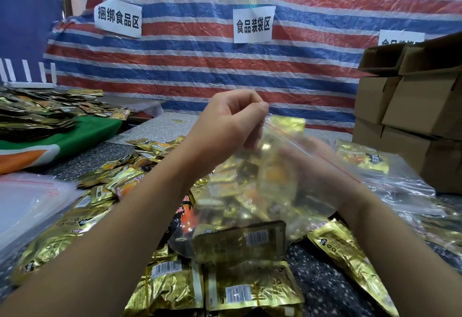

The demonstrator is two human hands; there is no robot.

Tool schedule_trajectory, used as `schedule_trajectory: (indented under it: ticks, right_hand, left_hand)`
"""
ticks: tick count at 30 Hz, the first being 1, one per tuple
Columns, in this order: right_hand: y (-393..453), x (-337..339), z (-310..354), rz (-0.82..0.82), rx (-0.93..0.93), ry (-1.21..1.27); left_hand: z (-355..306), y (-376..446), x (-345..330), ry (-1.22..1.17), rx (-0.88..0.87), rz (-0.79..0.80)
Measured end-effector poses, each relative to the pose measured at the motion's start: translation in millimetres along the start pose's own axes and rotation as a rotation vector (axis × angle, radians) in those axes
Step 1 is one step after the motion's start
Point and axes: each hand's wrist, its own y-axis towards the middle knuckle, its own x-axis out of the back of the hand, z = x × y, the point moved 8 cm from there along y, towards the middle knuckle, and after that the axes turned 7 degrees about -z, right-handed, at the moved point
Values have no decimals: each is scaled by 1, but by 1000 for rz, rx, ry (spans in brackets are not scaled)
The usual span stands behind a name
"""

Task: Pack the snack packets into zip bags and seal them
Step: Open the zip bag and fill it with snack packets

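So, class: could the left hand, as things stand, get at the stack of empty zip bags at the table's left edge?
Probably not straight away. The left hand is pinching the top of the filled zip bag, so it would have to let go first. Otherwise nothing stands between it and the empty zip bags.

A clear zip bag (250,191) with a red seal line, stuffed with gold snack packets (240,241), is held tilted above loose gold packets (252,289) heaped along the tabletop's near edge.
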Motion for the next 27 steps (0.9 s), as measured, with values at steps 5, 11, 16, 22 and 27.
schedule_trajectory:
  ticks: [5, 11, 16, 22, 27]
  right_hand:
    - [0, 47, 42, -250, 66, 583]
    - [-15, 59, 74, -284, 205, 689]
    - [-25, 55, 93, -301, 365, 634]
    - [-33, 51, 102, -332, 564, 438]
    - [-34, 46, 102, -315, 638, 356]
  left_hand:
    - [0, -2, -2, 53, -55, -24]
    - [1, 0, 4, 131, -60, -89]
    - [-2, -1, 8, 219, -65, -102]
    - [-8, -2, 8, 336, -85, -53]
    - [-7, -4, 4, 408, -69, 24]
